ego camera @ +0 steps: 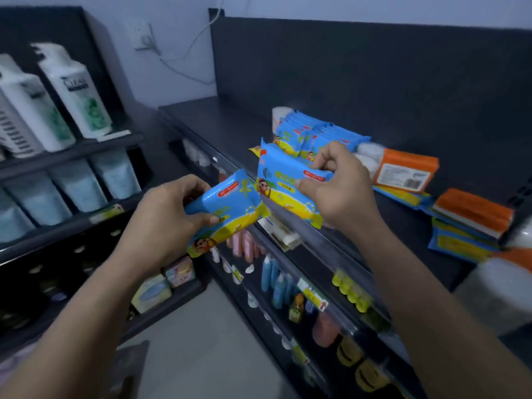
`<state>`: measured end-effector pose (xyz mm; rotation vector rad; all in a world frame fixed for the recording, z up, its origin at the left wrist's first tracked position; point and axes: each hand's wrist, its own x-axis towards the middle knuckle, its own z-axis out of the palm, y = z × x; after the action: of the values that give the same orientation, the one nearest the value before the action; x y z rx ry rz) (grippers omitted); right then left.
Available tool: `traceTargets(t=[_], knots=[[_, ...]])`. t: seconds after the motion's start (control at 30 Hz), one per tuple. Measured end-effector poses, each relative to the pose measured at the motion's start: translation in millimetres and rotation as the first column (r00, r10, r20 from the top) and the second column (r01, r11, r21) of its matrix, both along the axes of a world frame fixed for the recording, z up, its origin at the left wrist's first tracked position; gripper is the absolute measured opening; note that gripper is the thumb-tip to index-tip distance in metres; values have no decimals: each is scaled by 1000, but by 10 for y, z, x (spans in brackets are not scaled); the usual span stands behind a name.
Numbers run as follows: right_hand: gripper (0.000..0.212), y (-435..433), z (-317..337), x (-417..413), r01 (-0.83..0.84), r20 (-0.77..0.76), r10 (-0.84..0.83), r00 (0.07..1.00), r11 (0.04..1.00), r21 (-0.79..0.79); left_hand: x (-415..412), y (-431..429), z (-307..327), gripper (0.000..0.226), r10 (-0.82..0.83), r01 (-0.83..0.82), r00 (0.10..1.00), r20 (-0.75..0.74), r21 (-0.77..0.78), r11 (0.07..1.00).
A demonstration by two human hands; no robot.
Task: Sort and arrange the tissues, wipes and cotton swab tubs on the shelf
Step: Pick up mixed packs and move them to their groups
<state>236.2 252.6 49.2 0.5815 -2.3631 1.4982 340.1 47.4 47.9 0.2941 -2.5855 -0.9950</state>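
Over the front edge of the shelf (pixel 230 122), the left hand (pixel 169 214) pinches one blue wipes pack (pixel 230 208) and the right hand (pixel 336 185) pinches a second wipes pack (pixel 288 191) at its 2 o'clock, likely held face-up for matching before joining the upright wipes row (pixel 313 133) at 1 o'clock

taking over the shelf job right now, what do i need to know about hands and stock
Left hand grips one blue-and-yellow plastic wipes pack, out in front of the shelf edge.
Right hand grips a second wipes pack in front of the row.
Done: a row of blue wipes packs stands upright on the dark top shelf.
Left: both held packs; orange tissue packs and flat blue packs lie heaped at the right; white round tubs, blurred, sit behind and beside the row.
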Motion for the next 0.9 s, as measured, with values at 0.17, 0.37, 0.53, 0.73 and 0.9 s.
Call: traceTargets(t=[0.17,0.37,0.53,0.73,0.9], knots=[[31,-185,63,-582,31,-59,-27,998,997,76,-597,-181,48,26,-12,12,1000,-9,-38,999],[31,-333,43,-1120,126,-25,-124,992,975,184,-1291,-449,-42,26,-71,71,997,-1,-70,995],[26,-509,2,-1563,283,-25,-284,958,936,209,-2028,-826,-107,23,-155,154,987,-28,-54,987],[29,-838,-125,-1918,418,86,-465,881,851,320,-2940,-1280,-190,23,-424,426,904,50,-41,904],[33,-1010,-239,-2048,468,149,-581,800,760,451,-3570,-1373,-231,26,-646,659,749,149,-60,750]])
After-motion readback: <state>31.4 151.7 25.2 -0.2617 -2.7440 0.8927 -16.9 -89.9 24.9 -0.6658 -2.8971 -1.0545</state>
